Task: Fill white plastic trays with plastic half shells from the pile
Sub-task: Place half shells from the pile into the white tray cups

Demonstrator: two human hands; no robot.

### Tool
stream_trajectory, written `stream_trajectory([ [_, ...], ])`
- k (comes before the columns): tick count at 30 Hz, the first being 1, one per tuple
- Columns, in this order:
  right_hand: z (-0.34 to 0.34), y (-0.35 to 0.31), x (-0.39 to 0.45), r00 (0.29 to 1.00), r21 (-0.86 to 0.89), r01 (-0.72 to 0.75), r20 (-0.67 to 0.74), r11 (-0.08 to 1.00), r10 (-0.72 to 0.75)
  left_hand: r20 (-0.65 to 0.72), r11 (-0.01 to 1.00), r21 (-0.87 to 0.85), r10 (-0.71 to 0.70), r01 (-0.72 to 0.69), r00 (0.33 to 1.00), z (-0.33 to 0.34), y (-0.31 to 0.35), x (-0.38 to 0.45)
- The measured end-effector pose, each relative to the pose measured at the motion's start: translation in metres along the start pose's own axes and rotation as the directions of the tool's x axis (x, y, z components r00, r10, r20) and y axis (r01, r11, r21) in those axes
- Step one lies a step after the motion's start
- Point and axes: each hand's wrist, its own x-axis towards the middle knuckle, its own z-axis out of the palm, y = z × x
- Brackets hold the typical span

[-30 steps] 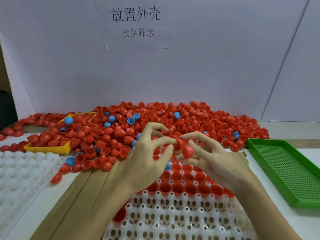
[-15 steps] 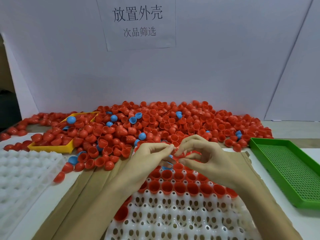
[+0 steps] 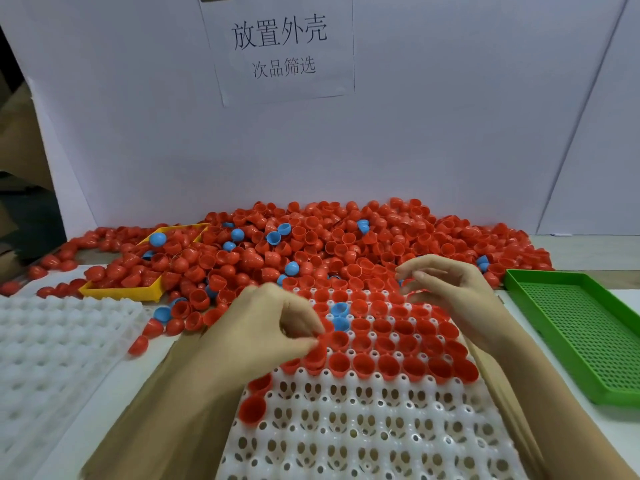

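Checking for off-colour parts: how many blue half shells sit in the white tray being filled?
2: one blue shell near the tray's far end, another blue shell directly in front of it, touching. The left hand may hide more.

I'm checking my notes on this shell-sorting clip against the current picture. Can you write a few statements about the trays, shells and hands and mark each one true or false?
1. The green perforated plastic tray at the right holds red shells. False: nothing lies in it.
2. The left hand pinches a red plastic half shell over the white plastic tray. True.
3. The white tray's near rows are already filled. False: the far rows hold shells; the near pockets are mostly bare.
4. A few blue plastic half shells sit among the red ones on the white tray. True.
5. The yellow plastic tray lies right of the pile. False: it lies at the left.
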Motion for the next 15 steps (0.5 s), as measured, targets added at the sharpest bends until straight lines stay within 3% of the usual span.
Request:
stream_trajectory([
  [3,0.001,-0.001,0.000,1.000,0.018,-0.010,-0.020,1.000,0.010,-0.022,0.987,0.153,-0.040,0.043,0.999,0.002,-0.008,-0.035],
  [7,0.004,0.000,0.001,1.000,0.029,-0.020,-0.015,0.999,0.021,-0.075,0.981,0.173,-0.075,0.087,0.994,0.010,-0.017,-0.058],
  [15,0.000,0.006,0.000,0.999,0.035,-0.040,-0.033,0.999,0.042,0.004,0.937,0.336,0.095,-0.091,0.995,0.022,-0.022,-0.060],
])
